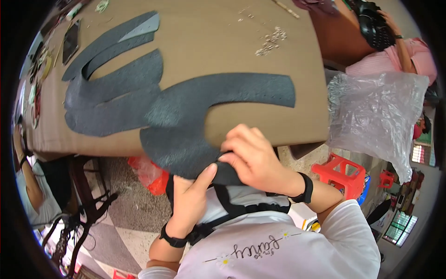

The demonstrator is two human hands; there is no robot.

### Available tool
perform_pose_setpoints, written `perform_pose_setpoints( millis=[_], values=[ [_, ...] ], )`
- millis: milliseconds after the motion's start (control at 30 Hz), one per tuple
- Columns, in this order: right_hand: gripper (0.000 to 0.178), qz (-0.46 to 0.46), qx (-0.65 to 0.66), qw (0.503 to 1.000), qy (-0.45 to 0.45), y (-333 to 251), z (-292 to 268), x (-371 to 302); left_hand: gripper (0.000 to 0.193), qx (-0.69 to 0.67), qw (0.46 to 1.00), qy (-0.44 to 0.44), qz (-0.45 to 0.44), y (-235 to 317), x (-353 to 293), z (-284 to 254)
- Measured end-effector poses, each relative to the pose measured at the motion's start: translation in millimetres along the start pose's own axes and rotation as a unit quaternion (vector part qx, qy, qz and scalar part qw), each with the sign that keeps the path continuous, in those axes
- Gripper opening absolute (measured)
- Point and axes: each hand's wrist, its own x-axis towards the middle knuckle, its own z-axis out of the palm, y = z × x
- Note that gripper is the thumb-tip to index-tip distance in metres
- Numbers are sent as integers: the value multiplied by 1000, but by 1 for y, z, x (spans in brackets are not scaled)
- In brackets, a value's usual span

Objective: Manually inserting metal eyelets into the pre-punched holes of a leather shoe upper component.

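A curved, U-shaped dark grey leather-like piece (181, 146) lies partly on the table, its near end hanging over the edge toward me. My left hand (193, 197) holds its near edge, with the thumb on top and the fingers hidden beneath. Close by, my right hand (251, 156) pinches the same edge between thumb and curled fingers. Whether something small sits in that pinch cannot be seen. Small holes dot the piece's far arm. To the left, several similar dark grey pieces (111, 114) overlap, one with a lighter grey patch (141, 28).
Small pale bits (272, 41) are scattered on the brown-covered table (209, 37). A phone (71, 42) lies at the far left. Beyond the right edge are clear plastic sheeting (376, 116), a red stool (339, 172) and a person in pink (395, 60). Another person's arm (28, 176) shows at left.
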Motion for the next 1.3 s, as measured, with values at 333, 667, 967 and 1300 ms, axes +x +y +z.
perform_pose_setpoints(
  millis=[333,667,967,1300],
  values=[
    [12,-15,79,993,-84,6,-19,16,25,64,995,-13,70,1,-5,8],
    [8,135,-73,985,80,100,-95,103,32,0,999,-13,-31,1,7,0],
    [11,208,-78,975,28,116,-94,108,29,-39,998,-5,-48,9,4,3],
    [5,-19,9,998,-66,21,-65,32,23,-60,997,12,-42,2,5,-1]
  ],
)
